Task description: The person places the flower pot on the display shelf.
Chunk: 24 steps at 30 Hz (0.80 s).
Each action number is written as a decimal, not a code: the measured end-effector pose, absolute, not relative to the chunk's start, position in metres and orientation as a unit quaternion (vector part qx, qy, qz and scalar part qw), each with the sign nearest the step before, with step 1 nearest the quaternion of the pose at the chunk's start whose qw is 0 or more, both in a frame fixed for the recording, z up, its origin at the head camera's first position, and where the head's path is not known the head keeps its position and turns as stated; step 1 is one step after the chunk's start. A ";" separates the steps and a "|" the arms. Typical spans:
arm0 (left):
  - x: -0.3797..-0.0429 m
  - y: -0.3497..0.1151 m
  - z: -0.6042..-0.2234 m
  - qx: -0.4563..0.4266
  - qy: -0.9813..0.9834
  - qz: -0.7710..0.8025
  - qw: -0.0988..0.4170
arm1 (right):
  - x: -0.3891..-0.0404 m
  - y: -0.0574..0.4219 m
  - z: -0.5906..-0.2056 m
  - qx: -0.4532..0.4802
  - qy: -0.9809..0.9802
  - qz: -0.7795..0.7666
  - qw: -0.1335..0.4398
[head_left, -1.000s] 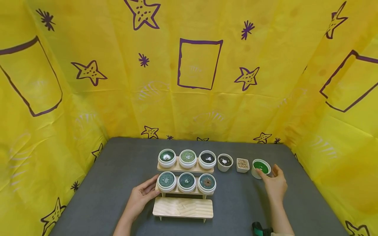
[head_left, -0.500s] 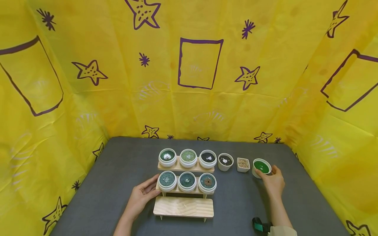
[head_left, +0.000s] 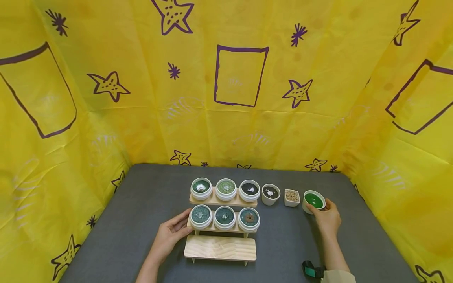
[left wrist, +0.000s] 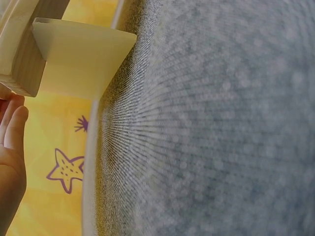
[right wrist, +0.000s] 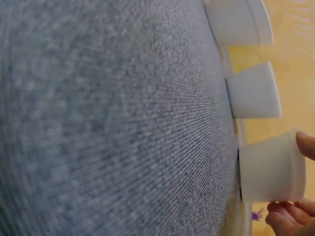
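Observation:
On the right, my right hand grips a round white cup with a bright green filling, thumb near its front rim and fingers at its right side. In the right wrist view, the cup stands with its base at the table surface, between thumb and fingers. My left hand holds the left end of the middle wooden stand, thumb in front and fingers behind. This stand bears three white bowls, one a bowl with a blue-green filling. Only the stand's end and leg show beside my left fingers.
Behind stands another wooden stand with three filled bowls. A lower wooden stand is in front. Between the stands and the green cup are a dark-filled cup and a square cup of grains. Yellow cloth surrounds the grey table.
My right hand has shifted slightly left, its fingers drawing closer to the green-filled cup. The cups, bowls and stands keep their places, and my left hand stays at the stand's end.

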<state>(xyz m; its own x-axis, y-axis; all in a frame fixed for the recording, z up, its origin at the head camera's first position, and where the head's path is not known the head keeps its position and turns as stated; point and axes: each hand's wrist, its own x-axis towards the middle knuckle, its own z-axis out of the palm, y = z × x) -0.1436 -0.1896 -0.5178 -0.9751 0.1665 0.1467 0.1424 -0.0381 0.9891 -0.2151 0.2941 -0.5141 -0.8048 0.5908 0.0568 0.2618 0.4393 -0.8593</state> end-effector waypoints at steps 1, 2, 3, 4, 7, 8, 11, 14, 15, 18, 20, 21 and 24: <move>-0.144 -0.190 -0.518 0.111 0.693 0.712 0.008 | -0.215 0.294 -0.514 -0.257 -0.829 0.463 0.178; -0.144 -0.190 -0.518 0.111 0.693 0.712 0.008 | -0.215 0.294 -0.514 -0.258 -0.830 0.462 0.179; -0.144 -0.190 -0.518 0.111 0.694 0.712 0.008 | -0.215 0.295 -0.515 -0.259 -0.830 0.460 0.179; -0.144 -0.190 -0.518 0.110 0.693 0.712 0.008 | -0.215 0.295 -0.515 -0.259 -0.831 0.459 0.180; -0.144 -0.190 -0.518 0.109 0.694 0.711 0.008 | -0.215 0.295 -0.516 -0.260 -0.831 0.456 0.181; -0.144 -0.190 -0.518 0.108 0.695 0.711 0.008 | -0.215 0.296 -0.516 -0.260 -0.831 0.457 0.182; -0.143 -0.189 -0.518 0.107 0.696 0.710 0.007 | -0.215 0.296 -0.517 -0.259 -0.828 0.463 0.184; -0.143 -0.189 -0.518 0.107 0.695 0.711 0.007 | -0.215 0.297 -0.518 -0.263 -0.823 0.468 0.187; -0.143 -0.189 -0.518 0.107 0.695 0.711 0.007 | -0.215 0.297 -0.518 -0.264 -0.821 0.469 0.188; -0.143 -0.189 -0.518 0.107 0.694 0.712 0.007 | -0.214 0.296 -0.516 -0.266 -0.817 0.474 0.194; -0.144 -0.189 -0.518 0.107 0.693 0.713 0.006 | -0.213 0.296 -0.514 -0.266 -0.812 0.479 0.199; -0.144 -0.189 -0.518 0.108 0.693 0.712 0.006 | -0.213 0.296 -0.512 -0.266 -0.812 0.478 0.203; -0.144 -0.190 -0.518 0.110 0.693 0.713 0.004 | -0.212 0.295 -0.508 -0.268 -0.809 0.478 0.214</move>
